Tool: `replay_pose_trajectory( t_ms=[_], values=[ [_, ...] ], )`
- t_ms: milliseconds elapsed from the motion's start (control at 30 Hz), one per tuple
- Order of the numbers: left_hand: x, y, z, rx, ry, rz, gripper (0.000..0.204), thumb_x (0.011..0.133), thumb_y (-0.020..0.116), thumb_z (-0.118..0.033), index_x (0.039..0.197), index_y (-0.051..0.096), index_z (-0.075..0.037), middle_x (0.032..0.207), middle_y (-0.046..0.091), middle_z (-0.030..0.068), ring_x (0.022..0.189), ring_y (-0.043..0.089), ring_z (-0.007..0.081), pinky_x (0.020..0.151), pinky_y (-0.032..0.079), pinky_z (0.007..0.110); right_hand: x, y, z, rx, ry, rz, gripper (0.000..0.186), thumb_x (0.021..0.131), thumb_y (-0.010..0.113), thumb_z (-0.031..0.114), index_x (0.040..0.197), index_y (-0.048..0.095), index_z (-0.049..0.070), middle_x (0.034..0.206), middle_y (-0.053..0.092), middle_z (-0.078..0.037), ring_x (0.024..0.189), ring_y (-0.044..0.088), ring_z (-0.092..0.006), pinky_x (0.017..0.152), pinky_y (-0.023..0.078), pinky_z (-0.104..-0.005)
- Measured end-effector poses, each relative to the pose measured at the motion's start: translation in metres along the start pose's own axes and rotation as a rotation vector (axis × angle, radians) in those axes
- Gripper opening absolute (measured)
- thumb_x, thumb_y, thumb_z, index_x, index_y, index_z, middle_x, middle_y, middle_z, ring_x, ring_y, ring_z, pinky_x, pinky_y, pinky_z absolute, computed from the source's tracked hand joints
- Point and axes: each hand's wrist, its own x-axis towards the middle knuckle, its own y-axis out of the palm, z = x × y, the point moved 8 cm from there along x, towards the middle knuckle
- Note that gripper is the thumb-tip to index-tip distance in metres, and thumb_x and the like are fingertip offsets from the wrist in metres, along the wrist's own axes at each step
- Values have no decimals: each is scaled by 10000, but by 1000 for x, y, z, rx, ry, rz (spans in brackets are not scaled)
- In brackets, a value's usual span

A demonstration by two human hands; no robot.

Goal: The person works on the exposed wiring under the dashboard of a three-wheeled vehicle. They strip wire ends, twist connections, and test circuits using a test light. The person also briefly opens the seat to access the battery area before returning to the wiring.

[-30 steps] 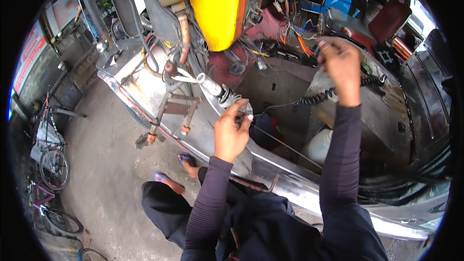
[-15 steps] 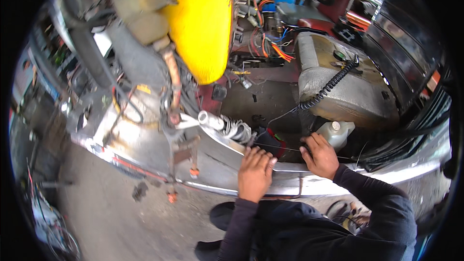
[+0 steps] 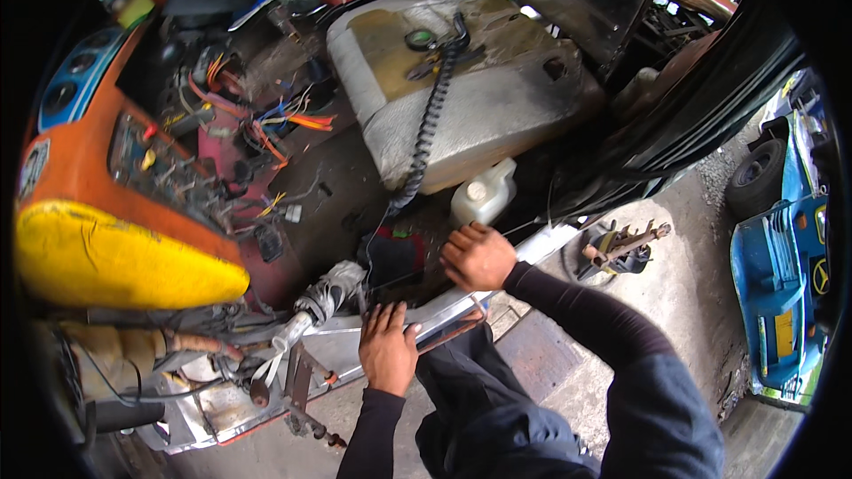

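My left hand (image 3: 389, 355) lies with its fingers stretched out on the bright metal sill (image 3: 444, 310) of an opened vehicle cab. Just beyond its fingertips is a bundle of pale wrapped cable (image 3: 337, 291). My right hand (image 3: 479, 257) is farther along the sill, its fingers curled down and closed; their tips, and whatever they hold, are hidden. Close beyond that hand stands a translucent white plastic bottle (image 3: 484, 195) with a cap. Between my hands, inside the cab, sits a dark object with red edges (image 3: 399, 253); a thin line crosses near it.
Past the bottle rises a large silver-covered engine hump (image 3: 484, 111) with a black coiled hose (image 3: 426, 124) over it. Loose coloured wires (image 3: 302, 120) spread across the floor to the left, beside a yellow and orange panel (image 3: 124, 253). A blue vehicle (image 3: 772, 284) stands at right.
My view has swung to the right, showing more ground and the blue vehicle. Both hands stay by the sill near the bottle; my right hand's fingers look more curled.
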Motion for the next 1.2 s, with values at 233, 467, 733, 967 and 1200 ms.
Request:
replay_pose_trajectory(
  t_ms=[233,467,733,967,1200],
  values=[
    [37,-15,-12,-52,-243,282,368,888,800,-220,1188,756,-11,1169,752,210,1100,706,382,985,535,454,1,3,-11,12,81,33,283,864,728,336,880,647,65,863,627,-104,843,659,-291,785,536,-410],
    [165,-94,-181,-722,209,13,252,961,758,-199,1159,757,-43,1067,776,170,951,759,334,837,578,377,-34,46,-48,1001,626,-63,388,862,697,326,1136,686,52,1126,684,-187,1078,666,-370,952,518,-476],
    [315,-69,-240,-905,335,90,230,958,741,-130,1165,759,-31,1091,780,164,990,770,281,862,575,345,9,-139,-93,436,830,-444,203,885,733,175,1018,734,21,858,694,-180,756,699,-374,711,573,-428],
    [384,-21,-290,-741,441,-136,262,974,683,-160,1201,700,-31,1112,732,168,1051,682,392,915,537,458,69,-327,-213,105,946,-1434,166,1060,483,10,1194,577,-20,1009,593,-90,820,631,-167,683,514,-290],
    [390,-6,-310,-606,568,-121,269,931,683,-102,1190,676,-32,1138,681,169,1080,614,407,948,494,496,-29,-455,-392,77,869,-2141,272,1021,501,162,810,618,35,658,578,-40,490,524,-160,460,442,-337]
  ],
)
